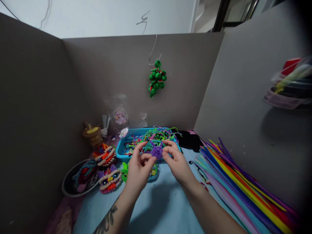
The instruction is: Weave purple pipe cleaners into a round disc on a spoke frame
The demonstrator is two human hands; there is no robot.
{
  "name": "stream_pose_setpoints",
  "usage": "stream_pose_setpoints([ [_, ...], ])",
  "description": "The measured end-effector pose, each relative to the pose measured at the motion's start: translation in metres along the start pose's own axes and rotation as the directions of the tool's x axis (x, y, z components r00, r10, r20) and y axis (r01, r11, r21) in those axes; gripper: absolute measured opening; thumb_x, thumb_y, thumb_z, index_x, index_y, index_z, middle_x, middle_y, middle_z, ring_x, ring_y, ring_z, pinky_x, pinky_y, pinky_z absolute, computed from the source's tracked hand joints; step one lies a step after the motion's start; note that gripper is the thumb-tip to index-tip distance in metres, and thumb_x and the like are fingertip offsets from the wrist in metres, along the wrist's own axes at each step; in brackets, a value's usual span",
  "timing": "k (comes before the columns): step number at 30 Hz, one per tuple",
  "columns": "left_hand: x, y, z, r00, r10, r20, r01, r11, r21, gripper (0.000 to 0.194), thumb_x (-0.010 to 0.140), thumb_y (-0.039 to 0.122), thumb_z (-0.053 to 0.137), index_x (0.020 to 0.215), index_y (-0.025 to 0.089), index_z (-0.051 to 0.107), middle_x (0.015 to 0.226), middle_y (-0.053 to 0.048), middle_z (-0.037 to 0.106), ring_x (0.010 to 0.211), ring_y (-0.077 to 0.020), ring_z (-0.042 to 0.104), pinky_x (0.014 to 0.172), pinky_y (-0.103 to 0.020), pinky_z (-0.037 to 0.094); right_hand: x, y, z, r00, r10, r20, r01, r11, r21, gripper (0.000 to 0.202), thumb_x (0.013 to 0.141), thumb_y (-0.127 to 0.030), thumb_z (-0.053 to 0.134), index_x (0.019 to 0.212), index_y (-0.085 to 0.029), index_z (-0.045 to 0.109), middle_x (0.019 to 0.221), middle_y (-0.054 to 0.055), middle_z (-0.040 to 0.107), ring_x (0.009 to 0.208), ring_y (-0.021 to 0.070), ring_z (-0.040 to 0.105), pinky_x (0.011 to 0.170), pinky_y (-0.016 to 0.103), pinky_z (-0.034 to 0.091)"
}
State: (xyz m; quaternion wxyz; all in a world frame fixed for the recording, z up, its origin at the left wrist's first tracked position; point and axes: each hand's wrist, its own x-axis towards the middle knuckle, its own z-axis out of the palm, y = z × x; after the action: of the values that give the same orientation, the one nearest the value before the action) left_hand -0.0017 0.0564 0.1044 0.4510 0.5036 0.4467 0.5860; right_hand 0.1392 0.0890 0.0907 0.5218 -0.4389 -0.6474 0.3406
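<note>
Between my two hands, above the light blue table cover, is a small round purple pipe-cleaner piece [156, 152] with short ends sticking out at its top. My left hand [140, 162] pinches its left edge between thumb and fingers. On the other side, the thumb and fingers of my right hand [175, 158] close on its right edge. Behind the hands sits a blue tray [119, 151] holding tangled, multicoloured pipe-cleaner bits. A green piece [124, 172] and a blue-and-yellow one [153, 173] lie near my left hand, partly hidden by it.
Colourful fuzzy figures [110, 179] and a dark bowl [80, 178] stand at the left. Long pipe cleaners [239, 182] spread along the right side. A green-and-red ornament [157, 78] hangs on the grey back panel [109, 71]. Bags hang at the right.
</note>
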Motion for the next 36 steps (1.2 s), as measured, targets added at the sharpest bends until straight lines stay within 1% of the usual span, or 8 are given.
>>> stream_pose_setpoints([
  [6, -0.0029, 0.0038, -0.0004, 0.999, 0.051, -0.008, -0.051, 0.999, 0.004, 0.051, 0.073, 0.026, 0.067, 0.118, 0.022, 0.043, 0.057, 0.009, 0.054, 0.044, -0.0046, 0.040, 0.044, -0.015, 0.032, -0.0015, 0.0019, 0.0001, 0.999, 0.041, 0.036, -0.044, 0.996, 0.082, 0.025, 0.081, -0.040, 0.055, 0.066, -0.020, 0.058, 0.119, 0.008, 0.049, 0.118, 0.0238, 0.044, 0.098, 0.036, 0.033],
  [10, 0.0004, 0.0038, 0.0000, 1.000, 0.008, -0.005, -0.008, 1.000, -0.008, 0.054, 0.071, 0.028, 0.068, 0.119, 0.021, 0.043, 0.059, 0.008, 0.055, 0.044, -0.0053, 0.042, 0.043, -0.016, 0.032, -0.0007, 0.0040, 0.0018, 0.999, 0.043, -0.002, -0.042, 0.996, 0.083, 0.025, 0.082, -0.040, 0.053, 0.068, -0.019, 0.058, 0.119, 0.009, 0.048, 0.118, 0.0246, 0.044, 0.099, 0.037, 0.033],
  [13, 0.0041, 0.0008, -0.0003, 0.999, -0.034, 0.025, 0.034, 0.999, -0.007, 0.059, 0.069, 0.027, 0.070, 0.121, 0.020, 0.042, 0.060, 0.008, 0.053, 0.045, -0.0054, 0.043, 0.044, -0.016, 0.033, 0.0003, 0.0049, 0.0029, 0.999, 0.048, -0.018, -0.047, 0.997, 0.056, 0.025, 0.081, -0.040, 0.054, 0.068, -0.019, 0.058, 0.119, 0.009, 0.047, 0.116, 0.0254, 0.045, 0.098, 0.039, 0.034],
  [18, 0.0051, 0.0000, -0.0014, 0.999, -0.019, 0.032, 0.018, 1.000, 0.020, 0.053, 0.070, 0.028, 0.070, 0.116, 0.020, 0.044, 0.053, 0.011, 0.047, 0.040, -0.0048, 0.039, 0.042, -0.016, 0.030, 0.0005, 0.0030, 0.0033, 0.999, 0.050, 0.012, -0.051, 0.998, 0.046, 0.022, 0.081, -0.037, 0.053, 0.067, -0.020, 0.057, 0.116, 0.009, 0.048, 0.117, 0.0246, 0.044, 0.098, 0.039, 0.035],
  [23, 0.0031, 0.0037, -0.0038, 0.998, -0.001, 0.069, -0.001, 1.000, 0.026, 0.061, 0.071, 0.027, 0.069, 0.124, 0.020, 0.041, 0.052, 0.011, 0.046, 0.041, -0.0048, 0.039, 0.043, -0.016, 0.032, -0.0002, 0.0010, 0.0030, 0.995, 0.070, 0.064, -0.076, 0.991, 0.106, 0.022, 0.080, -0.038, 0.053, 0.068, -0.019, 0.056, 0.117, 0.009, 0.047, 0.113, 0.0236, 0.047, 0.095, 0.038, 0.038],
  [28, 0.0058, 0.0025, -0.0072, 0.989, -0.059, 0.134, 0.061, 0.998, -0.012, 0.071, 0.071, 0.030, 0.069, 0.133, 0.020, 0.035, 0.056, 0.010, 0.046, 0.044, -0.0049, 0.041, 0.045, -0.017, 0.035, 0.0013, 0.0016, 0.0023, 0.997, 0.068, 0.042, -0.071, 0.995, 0.076, 0.021, 0.080, -0.036, 0.052, 0.068, -0.019, 0.056, 0.116, 0.009, 0.047, 0.114, 0.0231, 0.047, 0.095, 0.038, 0.037],
  [32, 0.0065, 0.0041, -0.0086, 0.993, -0.077, 0.093, 0.080, 0.997, -0.021, 0.068, 0.075, 0.036, 0.066, 0.132, 0.018, 0.033, 0.053, 0.010, 0.050, 0.040, -0.0045, 0.037, 0.041, -0.015, 0.031, 0.0008, -0.0005, 0.0017, 0.998, 0.051, 0.040, -0.054, 0.996, 0.065, 0.021, 0.079, -0.036, 0.053, 0.065, -0.020, 0.055, 0.113, 0.009, 0.049, 0.117, 0.0241, 0.045, 0.098, 0.039, 0.035],
  [36, 0.0047, 0.0068, -0.0090, 0.996, -0.045, 0.070, 0.049, 0.997, -0.053, 0.068, 0.073, 0.034, 0.069, 0.131, 0.019, 0.036, 0.054, 0.009, 0.052, 0.039, -0.0036, 0.036, 0.042, -0.015, 0.030, -0.0010, -0.0027, 0.0018, 0.997, 0.042, 0.058, -0.047, 0.995, 0.082, 0.021, 0.079, -0.036, 0.054, 0.065, -0.020, 0.053, 0.113, 0.009, 0.049, 0.120, 0.0237, 0.043, 0.097, 0.038, 0.036],
])
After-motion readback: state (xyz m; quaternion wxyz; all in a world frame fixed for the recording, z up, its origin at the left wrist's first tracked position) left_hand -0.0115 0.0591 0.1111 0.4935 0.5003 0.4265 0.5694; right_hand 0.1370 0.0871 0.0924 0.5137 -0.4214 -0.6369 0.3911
